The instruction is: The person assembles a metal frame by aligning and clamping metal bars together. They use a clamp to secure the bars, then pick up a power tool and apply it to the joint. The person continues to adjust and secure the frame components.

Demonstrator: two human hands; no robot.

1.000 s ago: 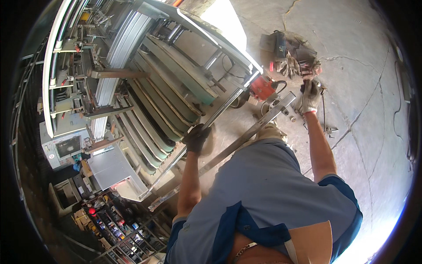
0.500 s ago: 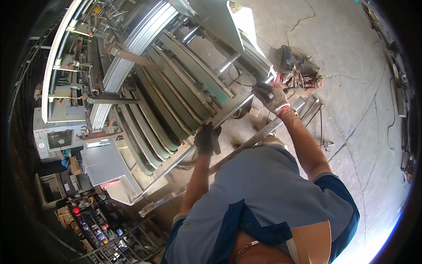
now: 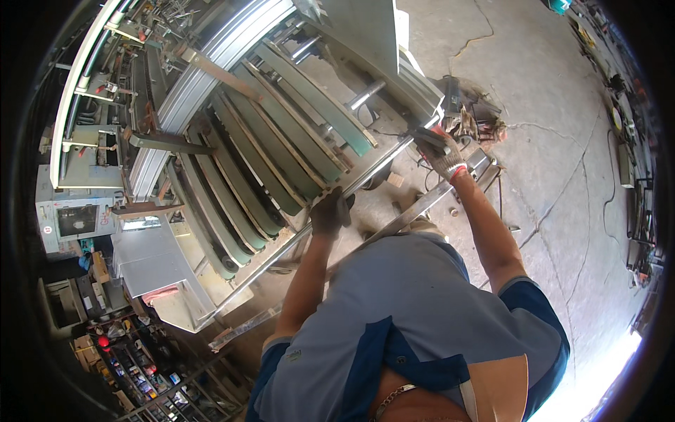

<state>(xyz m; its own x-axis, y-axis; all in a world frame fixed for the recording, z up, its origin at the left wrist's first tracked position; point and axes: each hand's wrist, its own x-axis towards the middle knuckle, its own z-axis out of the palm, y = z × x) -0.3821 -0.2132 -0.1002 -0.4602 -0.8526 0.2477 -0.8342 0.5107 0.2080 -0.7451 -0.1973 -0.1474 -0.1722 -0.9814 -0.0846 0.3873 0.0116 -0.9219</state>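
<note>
A long, thin silvery metal bar [image 3: 264,266] runs slantwise along the front edge of a machine, from its lower left corner up to the right. My left hand [image 3: 330,214], in a dark glove, is closed around the bar near its middle, in front of the green belts [image 3: 292,200]. My right hand [image 3: 441,153] wears a greyish glove with a white knitted cuff. It is closed at the bar's upper right end, beside the machine's corner. Its fingertips are partly hidden, and a small red patch shows beside them.
A second, flatter metal beam [image 3: 415,209] crosses just before my body. Rags and dark scrap [image 3: 474,116] lie on the concrete floor [image 3: 541,84] beyond my right hand. A grey box-like cover [image 3: 151,253] stands at left, above a shelf of small items [image 3: 140,359].
The view has shifted slightly, so the machine sits a little further left. Both hands stay at about the same places along the bar, and the right hand's fingers have changed angle slightly.
</note>
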